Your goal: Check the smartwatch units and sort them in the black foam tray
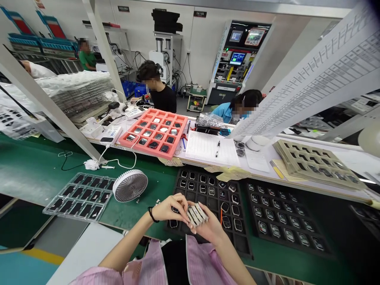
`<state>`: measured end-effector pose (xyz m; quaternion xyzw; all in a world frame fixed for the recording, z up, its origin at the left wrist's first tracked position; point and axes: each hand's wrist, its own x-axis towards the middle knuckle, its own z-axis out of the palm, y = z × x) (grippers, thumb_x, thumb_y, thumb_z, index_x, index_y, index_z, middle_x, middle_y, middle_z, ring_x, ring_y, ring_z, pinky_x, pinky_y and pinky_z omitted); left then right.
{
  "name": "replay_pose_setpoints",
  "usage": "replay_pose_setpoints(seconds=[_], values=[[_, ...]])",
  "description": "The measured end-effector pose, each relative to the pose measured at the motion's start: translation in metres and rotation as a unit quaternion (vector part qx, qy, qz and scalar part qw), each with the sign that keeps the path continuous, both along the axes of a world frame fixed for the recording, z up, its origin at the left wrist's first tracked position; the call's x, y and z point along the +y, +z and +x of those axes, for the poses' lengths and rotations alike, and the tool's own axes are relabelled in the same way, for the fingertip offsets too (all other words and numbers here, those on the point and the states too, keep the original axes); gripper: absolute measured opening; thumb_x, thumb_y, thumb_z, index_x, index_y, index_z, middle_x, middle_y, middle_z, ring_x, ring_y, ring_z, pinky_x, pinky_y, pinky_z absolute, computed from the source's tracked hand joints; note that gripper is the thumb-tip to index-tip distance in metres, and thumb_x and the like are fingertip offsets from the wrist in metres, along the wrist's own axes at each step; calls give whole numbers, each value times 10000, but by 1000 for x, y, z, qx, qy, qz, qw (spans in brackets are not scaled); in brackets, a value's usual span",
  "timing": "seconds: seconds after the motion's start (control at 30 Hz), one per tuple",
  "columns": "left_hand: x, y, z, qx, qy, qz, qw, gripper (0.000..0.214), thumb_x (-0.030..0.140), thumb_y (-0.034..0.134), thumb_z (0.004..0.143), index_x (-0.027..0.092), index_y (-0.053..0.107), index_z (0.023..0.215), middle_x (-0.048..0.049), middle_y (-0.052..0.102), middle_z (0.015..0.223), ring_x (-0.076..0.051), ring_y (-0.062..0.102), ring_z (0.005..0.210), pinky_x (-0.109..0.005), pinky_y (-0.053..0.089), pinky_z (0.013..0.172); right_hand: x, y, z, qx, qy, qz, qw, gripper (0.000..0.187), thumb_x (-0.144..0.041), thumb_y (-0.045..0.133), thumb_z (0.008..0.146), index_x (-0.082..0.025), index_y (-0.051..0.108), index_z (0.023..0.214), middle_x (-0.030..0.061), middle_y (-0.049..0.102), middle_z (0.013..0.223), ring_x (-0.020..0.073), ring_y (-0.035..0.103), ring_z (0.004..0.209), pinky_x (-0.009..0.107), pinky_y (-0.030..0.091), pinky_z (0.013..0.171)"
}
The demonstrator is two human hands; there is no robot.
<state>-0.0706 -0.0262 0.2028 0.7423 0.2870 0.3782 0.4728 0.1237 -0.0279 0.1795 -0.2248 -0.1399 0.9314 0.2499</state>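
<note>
Bright factory room, with a co-worker in a black top (157,93) and another in a blue top (227,113) working beyond a raised white shelf (261,180), and a green-topped desk (38,170) running along the near side. Over that desk, the person's left hand (169,209) and right hand (209,228) meet, holding a small stack of pale rectangular frames (196,215) just above a black foam tray (246,247). The left fingers (181,202) clench one end of the stack while the right fingers (200,206) close on its other side, a two-handed pinch that seems meant to keep the loose pieces squared together. Rows of separate pockets in the black foam tray and in a second black tray (323,253) to the right hold rounded rectangular pieces apart, probably to protect them from rubbing. On the left, a clear plastic tray (47,211) with dark pieces sits beside a small white fan (130,185), likely placed there to blow across the work area, and up on the shelf a red tray (181,130) sits next to a paper sheet (204,148) with a pen (217,149) laid on it, apparently kept handy for notes
</note>
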Motion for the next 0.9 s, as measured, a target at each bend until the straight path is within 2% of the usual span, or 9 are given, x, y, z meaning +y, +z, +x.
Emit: replay_pose_setpoints(seconds=[0.13, 0.23, 0.4, 0.53, 0.63, 0.73, 0.8, 0.9], values=[[7, 11, -3, 62, -52, 34, 996, 302, 488, 626, 793, 226, 773, 763, -39, 618, 752, -140, 524, 756, -280, 402, 752, 3, 3, 3, -3, 16, 32, 999, 333, -395, 543, 843, -178, 544, 1097, 52, 691, 798, 201, 641, 569, 275, 462, 430], [9, 14, -2, 85, -63, 53, 993, 332, 512, 593, 807, 237, 773, 767, -35, 625, 749, -138, 529, 742, -283, 396, 762, 4, 3, 6, -12, 31, 50, 998, 337, -394, 539, 843, -181, 532, 1105, 50, 690, 771, 216, 649, 572, 287, 473, 434], [4, 11, 1, 87, -54, 17, 995, 308, 542, 592, 791, 296, 777, 780, -35, 636, 747, -157, 536, 738, -294, 416, 770, 1, 4, 8, -13, 28, 45, 998, 333, -394, 544, 840, -195, 528, 1108, 45, 699, 816, 208, 653, 578, 270, 457, 429], [1, 7, 2, 70, -42, -35, 996, 365, 611, 596, 746, 298, 782, 776, -42, 618, 718, -167, 531, 718, -293, 431, 734, -1, 6, 5, -18, 43, 51, 998, 386, -425, 589, 806, -199, 525, 1112, 30, 693, 735, 202, 639, 540, 260, 437, 420], [-1, 3, 3, 97, -26, -25, 995, 323, 578, 593, 775, 314, 777, 803, -34, 623, 736, -161, 536, 744, -302, 418, 797, -1, 8, 5, -44, 31, 57, 997, 383, -408, 614, 795, -191, 544, 1103, 31, 695, 759, 196, 646, 566, 275, 460, 462], [-5, -4, 4, 77, -48, -40, 995, 291, 534, 623, 777, 287, 775, 799, -39, 618, 789, -164, 555, 795, -302, 425, 822, -5, 8, 7, -63, 39, 54, 996, 338, -386, 596, 816, -195, 557, 1093, 30, 690, 761, 189, 646, 569, 285, 470, 492], [-11, -15, 6, 37, -54, -78, 995, 339, 544, 647, 750, 226, 759, 788, -46, 594, 817, -160, 557, 790, -281, 446, 758, -10, 4, 10, -71, 52, 57, 994, 313, -391, 582, 829, -206, 559, 1081, 27, 679, 729, 189, 643, 560, 286, 466, 490], [-23, -41, 12, 33, 6, -114, 993, 396, 547, 719, 673, 160, 655, 730, -8, 545, 755, -119, 494, 681, -236, 404, 630, -24, -13, 14, -100, 54, 69, 991, 322, -399, 578, 840, -223, 557, 1109, 30, 669, 711, 188, 638, 553, 287, 461, 482]])
